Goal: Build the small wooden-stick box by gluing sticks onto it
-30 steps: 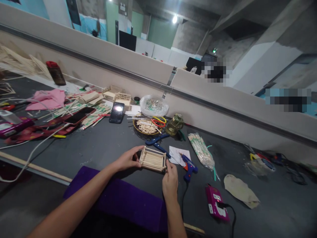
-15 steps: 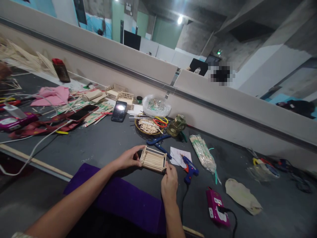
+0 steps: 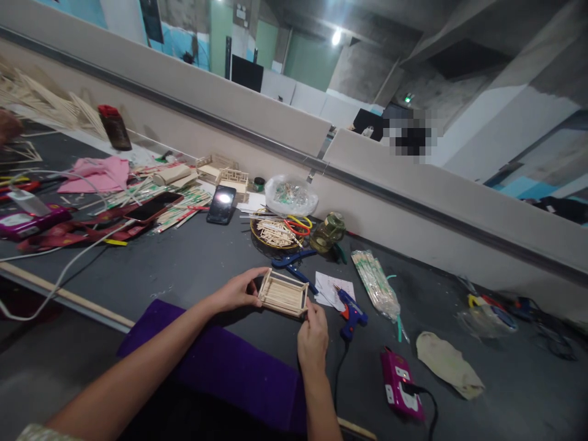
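Note:
Between my two hands is a small wooden stick model [image 3: 283, 294], a slatted rectangular base with short posts and rails around it. My left hand [image 3: 239, 290] pinches its left end, thumb at the front and fingers behind. At the right end my right hand [image 3: 313, 331] grips the corner with its fingertips; part of those fingers is hidden. Just right of the model lie a blue hot glue gun [image 3: 353, 313] and a piece of paper with markings [image 3: 327, 285]. Behind it rest blue-handled cutters [image 3: 294, 267]. A purple cloth [image 3: 220, 373] lies along the table edge below my forearms.
A basket of short sticks [image 3: 275, 236], a glass jar [image 3: 327, 233] and a bagged stick bundle [image 3: 375, 282] stand behind. To the right are a magenta power strip [image 3: 400, 386] with a cord and a beige cloth [image 3: 448, 364]. Phones, cables and sticks crowd the left. Another person's hand [image 3: 8, 127] shows far left.
Both hands keep their hold on the stick model, which stays in almost the same place. The view has shifted very slightly.

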